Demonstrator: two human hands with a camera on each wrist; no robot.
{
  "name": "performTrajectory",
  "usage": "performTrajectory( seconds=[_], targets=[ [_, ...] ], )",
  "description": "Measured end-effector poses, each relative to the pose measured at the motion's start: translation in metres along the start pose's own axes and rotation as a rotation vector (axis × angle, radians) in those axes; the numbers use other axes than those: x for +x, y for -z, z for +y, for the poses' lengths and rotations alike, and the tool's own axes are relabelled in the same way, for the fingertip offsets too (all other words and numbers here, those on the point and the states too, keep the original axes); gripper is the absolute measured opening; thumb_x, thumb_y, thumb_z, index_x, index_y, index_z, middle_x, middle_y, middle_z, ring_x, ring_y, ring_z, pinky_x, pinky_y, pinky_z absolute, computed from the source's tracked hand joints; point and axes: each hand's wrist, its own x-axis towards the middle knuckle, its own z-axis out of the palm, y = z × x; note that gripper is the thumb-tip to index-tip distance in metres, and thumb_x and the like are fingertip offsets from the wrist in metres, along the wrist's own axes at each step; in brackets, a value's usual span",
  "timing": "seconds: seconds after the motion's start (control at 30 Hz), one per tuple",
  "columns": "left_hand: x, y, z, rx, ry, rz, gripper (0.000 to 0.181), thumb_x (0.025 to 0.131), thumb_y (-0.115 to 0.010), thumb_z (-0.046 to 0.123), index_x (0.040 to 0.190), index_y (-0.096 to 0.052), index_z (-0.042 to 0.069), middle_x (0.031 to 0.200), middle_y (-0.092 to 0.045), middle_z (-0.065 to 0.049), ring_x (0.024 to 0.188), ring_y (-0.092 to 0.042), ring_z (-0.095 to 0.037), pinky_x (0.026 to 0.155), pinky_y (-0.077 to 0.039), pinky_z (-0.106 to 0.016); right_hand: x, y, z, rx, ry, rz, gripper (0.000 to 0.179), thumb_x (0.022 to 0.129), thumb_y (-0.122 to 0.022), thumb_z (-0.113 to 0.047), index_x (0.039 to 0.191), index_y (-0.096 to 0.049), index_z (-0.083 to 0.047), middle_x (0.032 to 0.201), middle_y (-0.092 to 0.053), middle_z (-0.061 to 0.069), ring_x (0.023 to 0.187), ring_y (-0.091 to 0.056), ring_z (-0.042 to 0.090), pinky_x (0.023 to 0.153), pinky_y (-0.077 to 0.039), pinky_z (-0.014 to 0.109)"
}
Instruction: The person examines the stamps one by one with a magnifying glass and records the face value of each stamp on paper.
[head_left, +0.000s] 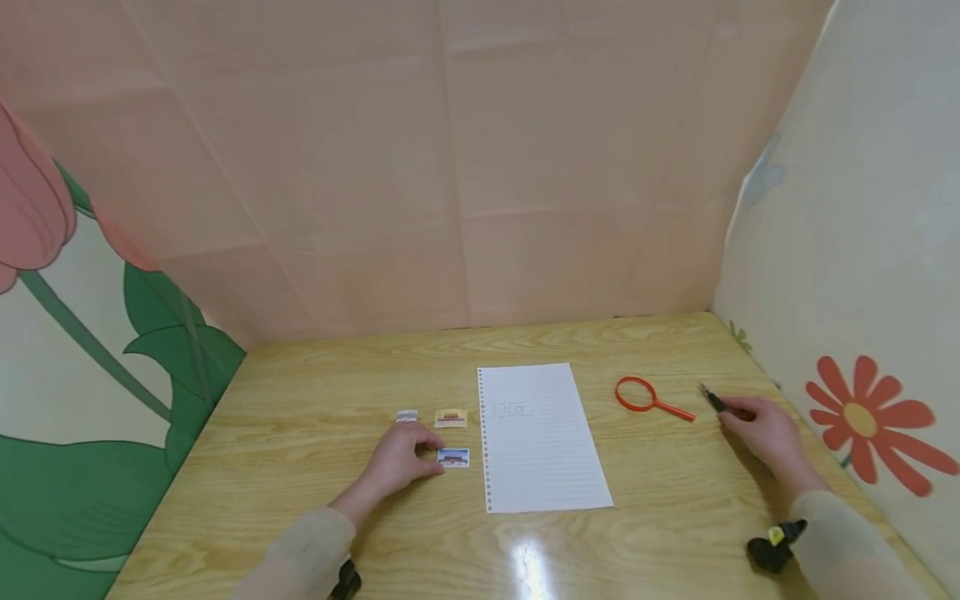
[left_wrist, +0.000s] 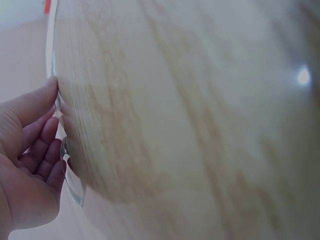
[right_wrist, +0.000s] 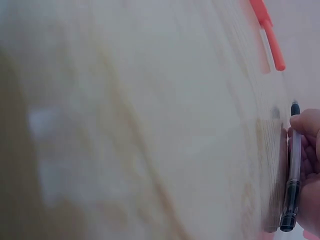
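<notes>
A blue postage stamp (head_left: 454, 457) lies just left of the lined sheet, its picture a building under a blue sky. My left hand (head_left: 405, 454) has thumb and forefinger at the stamp's left end, one at the upper edge and one at the lower. In the left wrist view that hand (left_wrist: 30, 155) curls close over the tabletop. Above lie a yellowish stamp (head_left: 451, 418) and a paler one (head_left: 407, 415), partly behind the hand. At the right, my right hand (head_left: 765, 429) holds a pen (right_wrist: 295, 160) with a clear barrel and black ends, nib pointing away.
Ruled paper (head_left: 543, 450) with punched holes along its left side lies mid-table, faint handwriting near its top. A red-rimmed magnifying glass (head_left: 675, 411) rests between paper and pen. A pink backdrop (head_left: 465, 208) and flower-printed side panels surround the wooden table (head_left: 300, 400).
</notes>
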Motion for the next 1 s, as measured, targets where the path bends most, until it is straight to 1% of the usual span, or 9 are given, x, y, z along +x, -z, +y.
performTrajectory(
  seconds=[0.23,0.33,0.47,0.53,0.6,0.7,0.83,0.9,1.0],
  targets=[
    [0.001,0.0,0.0,0.008,-0.01,0.002,0.026,0.072,-0.09,0.021,0.093,-0.077,0.015,0.089,-0.066,0.009,0.086,-0.057,-0.012,0.081,-0.048,-0.036,-0.004,0.003,-0.004,0.056,-0.071,-0.015,0.042,0.099,-0.06,-0.026,0.125,-0.062,0.007,0.119,-0.059,0.033,0.106,-0.053,0.048,0.083,-0.041,0.059],
    [0.001,0.0,0.001,0.016,-0.008,0.003,0.025,0.072,-0.089,0.021,0.093,-0.077,0.015,0.09,-0.066,0.008,0.086,-0.057,-0.012,0.081,-0.048,-0.037,-0.005,0.002,-0.008,0.068,-0.069,-0.01,0.041,0.099,-0.061,-0.026,0.125,-0.063,0.005,0.117,-0.062,0.03,0.102,-0.057,0.04,0.078,-0.046,0.044],
    [0.002,0.001,0.002,0.024,0.003,0.0,0.025,0.073,-0.089,0.022,0.094,-0.077,0.015,0.09,-0.067,0.008,0.086,-0.057,-0.012,0.082,-0.048,-0.037,-0.008,0.001,-0.02,0.087,-0.043,-0.02,0.039,0.098,-0.063,-0.027,0.123,-0.066,0.002,0.11,-0.066,0.023,0.09,-0.057,0.02,0.064,-0.044,0.023],
    [0.001,0.002,0.003,0.019,0.011,-0.005,0.025,0.074,-0.089,0.023,0.095,-0.077,0.015,0.091,-0.067,0.008,0.086,-0.057,-0.012,0.082,-0.048,-0.037,-0.01,0.001,-0.029,0.116,-0.03,-0.035,0.038,0.098,-0.063,-0.027,0.123,-0.066,0.002,0.108,-0.066,0.02,0.083,-0.055,0.012,0.061,-0.046,0.022],
    [0.001,0.003,0.004,0.015,0.006,-0.004,0.025,0.074,-0.089,0.023,0.095,-0.077,0.015,0.091,-0.067,0.007,0.086,-0.057,-0.012,0.082,-0.048,-0.038,-0.012,0.001,-0.039,0.145,-0.017,-0.05,0.037,0.098,-0.063,-0.025,0.123,-0.065,0.003,0.107,-0.066,0.019,0.079,-0.054,0.008,0.059,-0.048,0.023],
    [-0.001,0.002,0.006,0.009,0.001,0.014,0.025,0.073,-0.089,0.023,0.094,-0.077,0.014,0.091,-0.068,0.006,0.086,-0.058,-0.014,0.082,-0.048,-0.038,-0.015,-0.001,-0.054,0.175,0.01,-0.072,0.036,0.099,-0.062,-0.023,0.123,-0.064,0.003,0.105,-0.066,0.017,0.076,-0.053,0.006,0.057,-0.049,0.024],
    [-0.002,-0.002,0.01,0.016,-0.026,0.068,0.027,0.072,-0.09,0.022,0.093,-0.077,0.012,0.092,-0.069,0.003,0.089,-0.06,-0.017,0.085,-0.048,-0.04,-0.018,-0.006,-0.073,0.229,0.071,-0.083,0.031,0.097,-0.065,-0.015,0.121,-0.065,0.005,0.102,-0.067,0.018,0.076,-0.054,0.003,0.057,-0.049,0.024],
    [-0.002,-0.006,0.015,0.015,-0.042,0.082,0.028,0.072,-0.089,0.022,0.095,-0.077,0.011,0.093,-0.07,0.002,0.092,-0.061,-0.019,0.087,-0.048,-0.041,-0.019,-0.01,-0.082,0.264,0.101,-0.086,0.029,0.095,-0.066,-0.01,0.119,-0.065,0.006,0.1,-0.067,0.018,0.076,-0.054,0.002,0.057,-0.05,0.024],
    [-0.001,-0.011,0.026,0.001,-0.068,0.077,0.029,0.074,-0.088,0.021,0.099,-0.077,0.01,0.095,-0.07,0.002,0.095,-0.061,-0.02,0.089,-0.048,-0.041,-0.02,-0.016,-0.094,0.281,0.132,-0.091,0.027,0.093,-0.067,-0.006,0.117,-0.065,0.006,0.098,-0.067,0.017,0.078,-0.055,0.002,0.06,-0.05,0.022]
  ],
)
